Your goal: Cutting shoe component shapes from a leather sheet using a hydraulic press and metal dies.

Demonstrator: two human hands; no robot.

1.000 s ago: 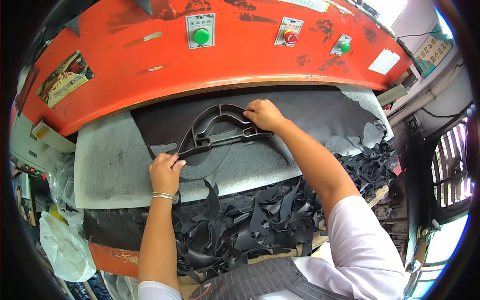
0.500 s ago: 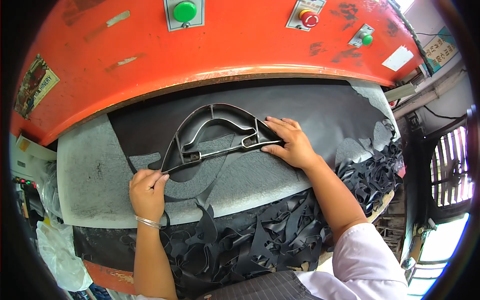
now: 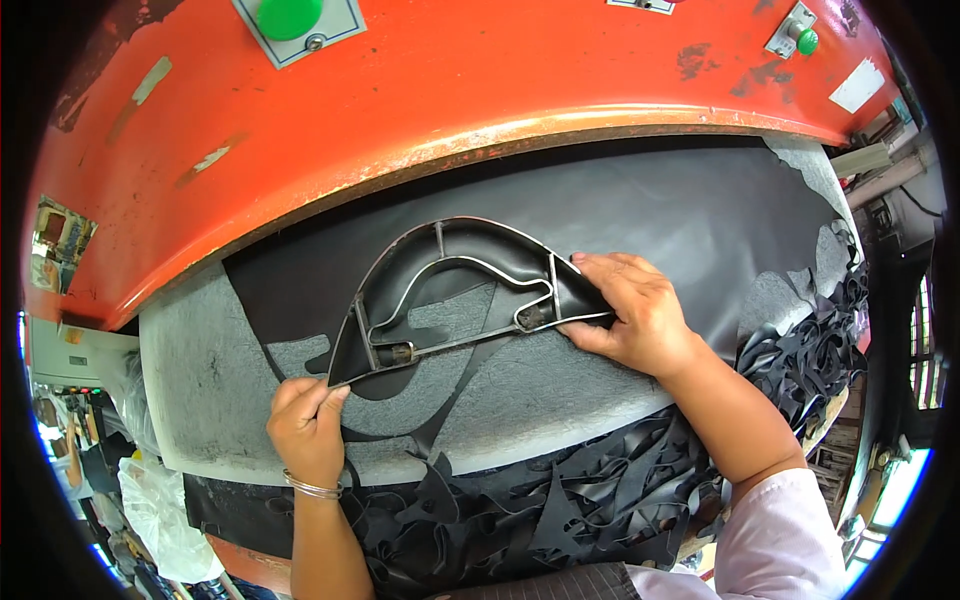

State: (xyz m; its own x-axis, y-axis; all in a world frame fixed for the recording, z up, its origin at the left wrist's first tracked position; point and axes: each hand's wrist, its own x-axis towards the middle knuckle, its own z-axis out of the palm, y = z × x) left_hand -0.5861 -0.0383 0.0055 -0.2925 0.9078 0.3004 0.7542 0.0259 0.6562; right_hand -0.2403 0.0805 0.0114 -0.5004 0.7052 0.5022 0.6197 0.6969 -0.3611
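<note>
A curved metal cutting die (image 3: 440,240), shaped like a half-moon with cross braces, is over a sheet of black leather (image 3: 640,220). My left hand (image 3: 308,425), with bangles on its wrist, pinches the die's pointed left tip. At the opposite end my right hand (image 3: 640,310) grips the die, its thumb on the near side and fingers on the far side. Through the die's openings, black leather and patches of the grey cutting board (image 3: 580,380) show. Whether the die rests flat or is slightly raised, I cannot tell. Cut-out gaps run along the leather's near edge.
The orange press body (image 3: 420,90) spans the far side, with green buttons (image 3: 290,15) on it. A heap of black leather scraps (image 3: 560,500) lies along the board's near edge and continues to the right. A white plastic bag (image 3: 165,515) hangs at the lower left.
The view has shifted and tilted, so the press and board appear at a different angle. Both hands keep their hold on the die, which stays over nearly the same part of the leather.
</note>
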